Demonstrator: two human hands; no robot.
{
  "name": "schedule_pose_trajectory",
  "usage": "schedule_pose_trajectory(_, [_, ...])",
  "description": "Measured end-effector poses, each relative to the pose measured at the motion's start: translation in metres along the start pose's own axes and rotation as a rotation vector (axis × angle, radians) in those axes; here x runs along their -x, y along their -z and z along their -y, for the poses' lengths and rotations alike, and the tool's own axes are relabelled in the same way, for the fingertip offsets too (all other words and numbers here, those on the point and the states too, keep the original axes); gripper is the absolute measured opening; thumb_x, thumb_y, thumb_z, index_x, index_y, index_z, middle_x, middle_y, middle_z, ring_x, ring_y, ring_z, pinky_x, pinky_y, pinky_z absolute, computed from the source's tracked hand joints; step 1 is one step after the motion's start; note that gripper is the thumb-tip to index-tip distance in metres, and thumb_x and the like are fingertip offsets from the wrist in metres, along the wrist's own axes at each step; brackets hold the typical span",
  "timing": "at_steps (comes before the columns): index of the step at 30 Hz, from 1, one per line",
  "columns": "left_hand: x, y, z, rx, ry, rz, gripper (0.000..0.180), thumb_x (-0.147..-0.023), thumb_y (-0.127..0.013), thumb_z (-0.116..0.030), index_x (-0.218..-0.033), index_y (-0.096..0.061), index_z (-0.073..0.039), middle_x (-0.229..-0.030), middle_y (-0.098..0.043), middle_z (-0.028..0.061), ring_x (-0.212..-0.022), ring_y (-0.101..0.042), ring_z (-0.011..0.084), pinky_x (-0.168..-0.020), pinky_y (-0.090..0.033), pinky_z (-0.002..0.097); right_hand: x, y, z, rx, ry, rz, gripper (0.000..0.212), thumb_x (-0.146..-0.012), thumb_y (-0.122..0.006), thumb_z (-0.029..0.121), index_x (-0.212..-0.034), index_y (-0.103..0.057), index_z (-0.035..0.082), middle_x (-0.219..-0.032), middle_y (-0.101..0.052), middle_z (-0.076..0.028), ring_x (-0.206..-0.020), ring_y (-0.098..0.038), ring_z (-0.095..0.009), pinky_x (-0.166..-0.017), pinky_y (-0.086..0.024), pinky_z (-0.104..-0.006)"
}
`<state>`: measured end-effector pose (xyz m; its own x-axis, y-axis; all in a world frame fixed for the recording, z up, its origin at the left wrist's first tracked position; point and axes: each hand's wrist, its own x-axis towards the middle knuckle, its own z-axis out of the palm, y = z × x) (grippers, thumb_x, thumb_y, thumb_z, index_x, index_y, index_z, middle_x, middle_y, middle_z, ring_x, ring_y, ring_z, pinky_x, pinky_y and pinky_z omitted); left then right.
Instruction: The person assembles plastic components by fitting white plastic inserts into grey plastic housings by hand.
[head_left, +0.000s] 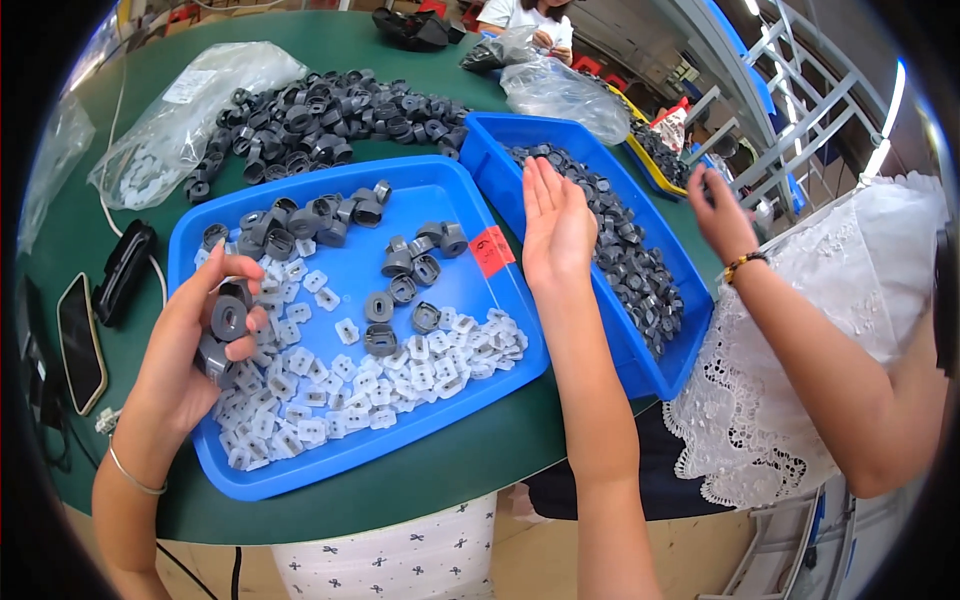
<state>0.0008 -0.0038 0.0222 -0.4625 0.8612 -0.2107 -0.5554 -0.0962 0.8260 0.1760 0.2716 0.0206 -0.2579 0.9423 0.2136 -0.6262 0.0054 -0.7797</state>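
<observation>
My left hand (190, 345) is curled around a few dark grey plastic ring-shaped parts (229, 317), over the left side of a shallow blue tray (345, 460). Inside that tray, small white plastic pieces (385, 390) are heaped along the near side. More grey parts lie loose at its far left and in its middle. With palm turned up and fingers stretched out, my right hand (558, 222) holds nothing that I can see. It is over the near left wall of a deeper blue bin (655, 372) filled with grey parts (635, 265).
A pile of grey parts (320, 115) spreads behind the tray, beside a clear plastic bag (190, 110). A phone (80, 343) and a black case (124, 272) lie at left. A co-worker's hand (722, 215) reaches in at right; another person (530, 25) sits across the table.
</observation>
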Motion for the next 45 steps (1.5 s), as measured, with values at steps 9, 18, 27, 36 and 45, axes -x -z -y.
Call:
schedule_pose_trajectory(9, [0.001,-0.002,0.003,0.172,-0.035,0.098,0.024,-0.095,-0.047,-0.020,-0.105,-0.053,0.001,-0.092,-0.051,0.0071,-0.077,-0.052,0.0154,-0.053,-0.042,0.0215,0.055,-0.045,-0.002,0.440,-0.140,0.485,0.023,-0.093,-0.047,0.013,-0.107,-0.055,-0.003,-0.091,-0.065,-0.011,-0.085,-0.060,-0.015,-0.077,-0.046,-0.0265])
schedule_pose_trajectory(18, [0.002,0.004,0.012,0.085,0.004,0.120,0.025,-0.096,-0.045,-0.027,-0.100,-0.054,-0.004,-0.079,-0.054,0.0080,-0.069,-0.053,0.0132,-0.053,-0.042,0.0227,0.098,-0.054,-0.020,1.178,0.339,1.143,0.017,-0.081,-0.061,0.010,-0.097,-0.061,0.004,-0.082,-0.055,-0.008,-0.084,-0.052,-0.022,-0.076,-0.042,-0.0326])
schedule_pose_trajectory(27, [0.000,0.000,0.014,0.009,-0.023,0.165,0.034,-0.095,-0.048,-0.024,-0.123,-0.048,-0.003,-0.099,-0.049,0.0062,-0.076,-0.052,0.0128,-0.057,-0.042,0.0229,0.104,-0.054,-0.021,1.342,0.330,1.192,0.017,-0.078,-0.065,0.011,-0.088,-0.054,0.004,-0.087,-0.054,-0.010,-0.096,-0.045,-0.027,-0.089,-0.031,-0.0392])
schedule_pose_trajectory(36, [0.005,0.000,0.016,-0.082,-0.111,0.208,0.032,-0.091,-0.055,-0.016,-0.120,-0.048,-0.004,-0.103,-0.044,0.0039,-0.076,-0.052,0.0120,-0.059,-0.041,0.0219,0.113,-0.056,-0.027,0.643,-0.151,0.857,0.010,-0.090,-0.056,0.007,-0.094,-0.048,0.001,-0.091,-0.057,-0.007,-0.087,-0.056,-0.012,-0.081,-0.044,-0.0270])
schedule_pose_trajectory(45, [0.008,-0.001,0.014,-0.004,-0.035,0.238,0.033,-0.094,-0.047,-0.017,-0.124,-0.042,-0.006,-0.098,-0.047,0.0072,-0.071,-0.052,0.0125,-0.057,-0.041,0.0247,0.115,-0.057,-0.021,0.500,-0.210,0.874,0.025,-0.088,-0.058,0.004,-0.112,-0.051,0.000,-0.099,-0.055,-0.005,-0.092,-0.054,-0.011,-0.086,-0.042,-0.0259])
